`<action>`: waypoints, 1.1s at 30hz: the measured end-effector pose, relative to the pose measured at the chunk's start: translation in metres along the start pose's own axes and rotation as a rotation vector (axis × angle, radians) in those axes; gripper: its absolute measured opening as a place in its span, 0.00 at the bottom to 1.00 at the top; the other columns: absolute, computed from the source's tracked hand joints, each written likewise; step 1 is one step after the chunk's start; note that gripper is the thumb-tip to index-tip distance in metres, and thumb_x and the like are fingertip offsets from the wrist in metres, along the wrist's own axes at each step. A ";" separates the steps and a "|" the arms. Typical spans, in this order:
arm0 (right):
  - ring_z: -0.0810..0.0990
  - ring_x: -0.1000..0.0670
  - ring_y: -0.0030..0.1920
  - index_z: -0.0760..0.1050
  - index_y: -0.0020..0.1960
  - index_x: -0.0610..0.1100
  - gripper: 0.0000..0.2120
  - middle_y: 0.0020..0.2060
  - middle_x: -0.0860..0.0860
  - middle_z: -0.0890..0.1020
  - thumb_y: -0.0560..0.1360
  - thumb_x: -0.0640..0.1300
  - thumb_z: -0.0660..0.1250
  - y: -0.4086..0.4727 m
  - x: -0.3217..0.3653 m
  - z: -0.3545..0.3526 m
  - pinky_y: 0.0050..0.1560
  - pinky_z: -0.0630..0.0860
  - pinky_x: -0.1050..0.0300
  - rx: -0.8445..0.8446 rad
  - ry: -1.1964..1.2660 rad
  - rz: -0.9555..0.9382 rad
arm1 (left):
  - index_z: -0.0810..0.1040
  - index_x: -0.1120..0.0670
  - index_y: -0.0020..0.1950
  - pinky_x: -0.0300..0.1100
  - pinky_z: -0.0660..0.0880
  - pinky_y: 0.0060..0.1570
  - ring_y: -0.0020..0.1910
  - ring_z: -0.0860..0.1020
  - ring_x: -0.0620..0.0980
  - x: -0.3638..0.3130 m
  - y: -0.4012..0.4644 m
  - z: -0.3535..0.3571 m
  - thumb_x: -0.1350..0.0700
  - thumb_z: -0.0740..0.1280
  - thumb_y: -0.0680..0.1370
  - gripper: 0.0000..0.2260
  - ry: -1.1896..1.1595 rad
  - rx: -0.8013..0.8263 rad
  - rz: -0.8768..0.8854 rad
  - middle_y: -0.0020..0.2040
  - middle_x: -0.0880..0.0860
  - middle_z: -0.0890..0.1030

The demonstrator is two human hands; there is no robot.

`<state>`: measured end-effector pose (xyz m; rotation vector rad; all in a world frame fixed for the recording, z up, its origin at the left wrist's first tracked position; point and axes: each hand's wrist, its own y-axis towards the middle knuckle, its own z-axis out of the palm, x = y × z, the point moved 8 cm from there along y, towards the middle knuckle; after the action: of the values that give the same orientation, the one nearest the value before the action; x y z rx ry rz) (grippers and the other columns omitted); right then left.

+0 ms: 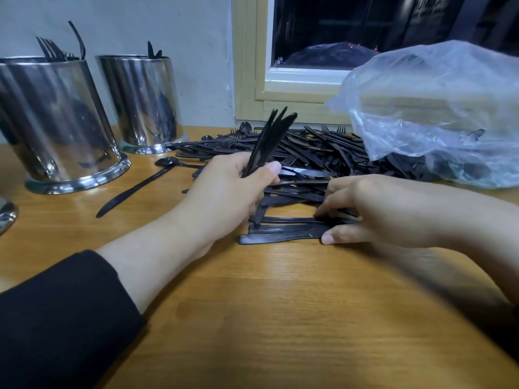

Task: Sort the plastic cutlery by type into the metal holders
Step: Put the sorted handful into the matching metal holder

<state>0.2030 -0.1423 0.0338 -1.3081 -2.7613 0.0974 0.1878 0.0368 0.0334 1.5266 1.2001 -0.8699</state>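
A pile of black plastic cutlery (309, 153) covers the middle of the wooden table. My left hand (224, 192) grips an upright bunch of black knives (269, 136), blades pointing up. My right hand (373, 211) lies on the near edge of the pile, its thumb and fingers closing on flat-lying knives (283, 234). Two shiny metal holders stand at the back left: the nearer holder (56, 122) has forks sticking out, the farther holder (143, 102) shows a few black tips above its rim.
A clear plastic bag (438, 113) with more cutlery sits at the right, against the window frame (252, 80). A lone knife (132, 189) and a spoon (168, 162) lie loose near the holders. The base of a third metal holder (5, 214) shows at the left edge.
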 end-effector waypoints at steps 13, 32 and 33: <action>0.76 0.61 0.41 0.74 0.46 0.60 0.08 0.40 0.61 0.78 0.73 0.61 0.70 -0.005 0.005 0.001 0.37 0.68 0.65 0.028 0.129 0.021 | 0.82 0.53 0.46 0.36 0.68 0.28 0.25 0.67 0.45 -0.007 0.001 -0.010 0.49 0.64 0.83 0.12 0.046 -0.073 0.052 0.27 0.46 0.70; 0.76 0.57 0.36 0.72 0.45 0.57 0.08 0.36 0.58 0.78 0.72 0.56 0.71 -0.008 0.012 -0.001 0.36 0.71 0.60 0.029 0.163 0.096 | 0.82 0.47 0.44 0.31 0.73 0.34 0.30 0.77 0.42 -0.022 -0.007 0.006 0.48 0.62 0.83 0.12 0.312 0.040 0.130 0.35 0.47 0.83; 0.76 0.57 0.36 0.72 0.45 0.57 0.08 0.36 0.58 0.78 0.72 0.55 0.71 -0.007 0.012 -0.002 0.36 0.71 0.60 0.015 0.171 0.084 | 0.82 0.47 0.44 0.31 0.71 0.33 0.30 0.76 0.41 -0.022 -0.008 0.008 0.47 0.62 0.83 0.13 0.334 0.049 0.127 0.37 0.46 0.84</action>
<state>0.1900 -0.1375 0.0369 -1.3604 -2.5597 0.0102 0.1746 0.0231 0.0499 1.8173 1.3074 -0.5780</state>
